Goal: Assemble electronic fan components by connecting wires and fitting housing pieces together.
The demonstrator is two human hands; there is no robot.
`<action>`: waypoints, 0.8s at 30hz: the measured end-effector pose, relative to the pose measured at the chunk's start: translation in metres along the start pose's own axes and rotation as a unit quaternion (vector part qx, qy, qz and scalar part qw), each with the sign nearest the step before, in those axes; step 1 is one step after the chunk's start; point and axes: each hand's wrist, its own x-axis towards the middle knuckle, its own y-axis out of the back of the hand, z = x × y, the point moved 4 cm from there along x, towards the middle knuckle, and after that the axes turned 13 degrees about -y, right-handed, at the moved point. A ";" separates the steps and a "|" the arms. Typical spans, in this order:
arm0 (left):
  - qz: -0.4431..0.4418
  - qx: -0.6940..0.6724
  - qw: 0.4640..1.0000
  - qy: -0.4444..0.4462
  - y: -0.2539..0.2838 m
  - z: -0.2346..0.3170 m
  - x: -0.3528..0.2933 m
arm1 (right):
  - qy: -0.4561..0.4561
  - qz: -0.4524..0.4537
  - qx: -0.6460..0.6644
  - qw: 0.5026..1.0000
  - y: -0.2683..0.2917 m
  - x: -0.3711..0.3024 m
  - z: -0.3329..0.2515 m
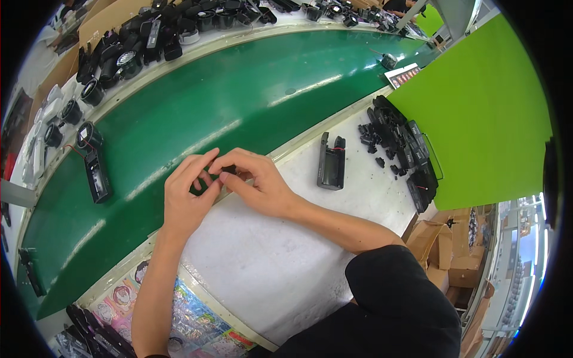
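My left hand [190,194] and my right hand [260,184] meet over the near edge of the green conveyor belt [280,113], fingertips bent toward each other. Thumbs and fingers are pinched together. Something small and dark shows between them, mostly hidden by the fingers, and its kind cannot be made out. To the right of my right hand, an open black plastic housing [331,167] with a bit of red wire stands on the white worktable [262,262].
Small black plastic parts [371,138] and a pile of black housings [412,155] lie by a green panel [477,119]. Across the belt, black units crowd a ledge. A housing with a round head [96,170] lies on the belt's left. Cardboard boxes [459,250] stand lower right.
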 end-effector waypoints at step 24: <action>-0.215 0.143 0.961 -0.096 -0.036 0.016 0.016 | -0.439 0.412 -0.501 0.622 0.552 0.132 0.105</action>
